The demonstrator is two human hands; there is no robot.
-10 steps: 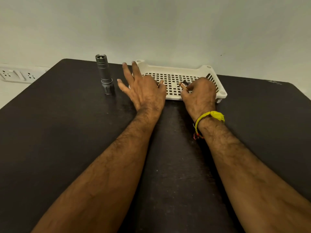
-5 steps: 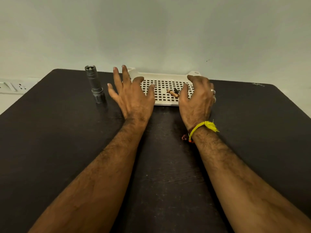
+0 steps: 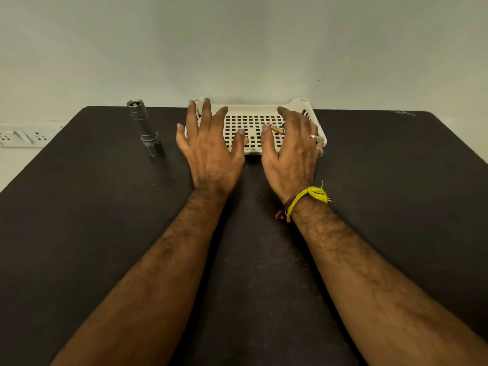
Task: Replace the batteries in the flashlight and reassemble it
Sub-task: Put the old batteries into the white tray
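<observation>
White perforated plastic is forming the tray (image 3: pixel 253 108) that is sitting at the far edge of the dark table (image 3: pixel 92 220), and both hands are hovering over its near rim with nothing in them. The left hand (image 3: pixel 211 151) is lying over the tray's left end with its fingers spread wide; the right hand (image 3: pixel 291 151) is lying over the tray's right end, fingers loosely fanned, a ring (image 3: pixel 314 138) showing on one. A brownish battery (image 3: pixel 276 129) is resting on the tray floor just beside the right hand's index finger, apart from any grasp. The flashlight (image 3: pixel 144 128) is standing upright to the left of the tray, well clear of the left hand, its open end facing up. Judging from this, a careless sweep of the left hand toward the flashlight could be tipping it over, since it is balancing on a narrow head, and the battery could be rolling away across the grid if nudged. The hands are hiding much of the tray floor, so further batteries or the flashlight's cap cannot be made out; something small and dark beside the battery is too blurred to name.
</observation>
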